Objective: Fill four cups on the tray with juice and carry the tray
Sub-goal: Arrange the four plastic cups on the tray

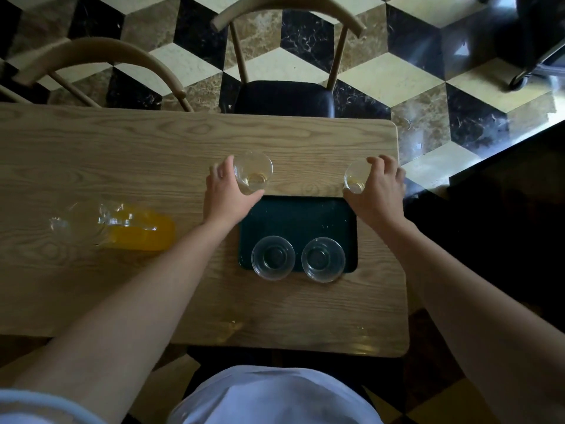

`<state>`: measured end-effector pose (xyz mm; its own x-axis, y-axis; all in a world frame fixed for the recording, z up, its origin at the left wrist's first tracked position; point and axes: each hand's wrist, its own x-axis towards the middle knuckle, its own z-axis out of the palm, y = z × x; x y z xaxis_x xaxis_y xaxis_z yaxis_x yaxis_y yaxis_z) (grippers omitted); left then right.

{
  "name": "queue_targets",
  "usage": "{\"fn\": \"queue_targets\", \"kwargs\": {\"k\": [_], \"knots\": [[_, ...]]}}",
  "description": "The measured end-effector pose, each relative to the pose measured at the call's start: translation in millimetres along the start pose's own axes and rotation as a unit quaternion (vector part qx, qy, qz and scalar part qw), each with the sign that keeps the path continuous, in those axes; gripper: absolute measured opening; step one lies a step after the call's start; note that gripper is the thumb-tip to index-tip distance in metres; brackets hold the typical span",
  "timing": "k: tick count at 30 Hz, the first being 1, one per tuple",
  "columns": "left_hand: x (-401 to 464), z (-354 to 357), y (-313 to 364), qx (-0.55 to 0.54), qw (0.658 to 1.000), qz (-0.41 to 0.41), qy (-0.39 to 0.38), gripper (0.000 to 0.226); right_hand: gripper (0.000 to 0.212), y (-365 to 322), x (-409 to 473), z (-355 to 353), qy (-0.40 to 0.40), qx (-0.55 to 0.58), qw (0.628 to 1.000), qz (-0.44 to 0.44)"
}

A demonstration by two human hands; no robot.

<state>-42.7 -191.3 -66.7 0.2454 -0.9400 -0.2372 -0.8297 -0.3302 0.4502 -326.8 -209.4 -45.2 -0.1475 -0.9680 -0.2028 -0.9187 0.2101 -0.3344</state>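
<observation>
Pale oak-grain desk, rounded corners, seen from above. Dark tray near the desk's right end, rectangular, with faint droplets on its bare middle. Two clear cups upright on the tray's near edge, side by side, just apart: near-left cup, near-right cup, both apparently empty. Far-left cup just beyond the tray's far left corner, tilted, a trace of yellowish liquid at the bottom; left hand grips it, fingers and thumb curled round its side. Far-right cup by the far right corner, also a little liquid in it; right hand holds it from the right, fingers curled over the rim. Cannot tell whether either held cup touches the desk. Juice bottle well left of the tray, clear, orange juice filling its lower part. Small wet patches on the desk near its front edge.

Floor: cube-pattern tiles in cream, brown marble and black. Two wooden chairs beyond the desk: one with dark seat pushed in opposite, another at far left. Dark wheeled object top right. White garment at bottom edge.
</observation>
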Motion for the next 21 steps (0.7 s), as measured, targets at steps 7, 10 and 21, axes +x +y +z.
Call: {"fn": "queue_targets", "kwargs": {"k": [7,10,21], "knots": [[42,16,10,0.046,0.998,0.032,-0.041,0.102,0.113,14,43,11,-0.094,0.008,0.994,0.050],[48,19,13,0.061,0.996,0.046,-0.034,0.102,0.110,15,47,17,-0.098,0.017,0.994,0.050],[50,21,15,0.055,0.996,0.065,-0.022,0.094,0.100,14,43,22,-0.065,0.041,0.997,0.027]]}}
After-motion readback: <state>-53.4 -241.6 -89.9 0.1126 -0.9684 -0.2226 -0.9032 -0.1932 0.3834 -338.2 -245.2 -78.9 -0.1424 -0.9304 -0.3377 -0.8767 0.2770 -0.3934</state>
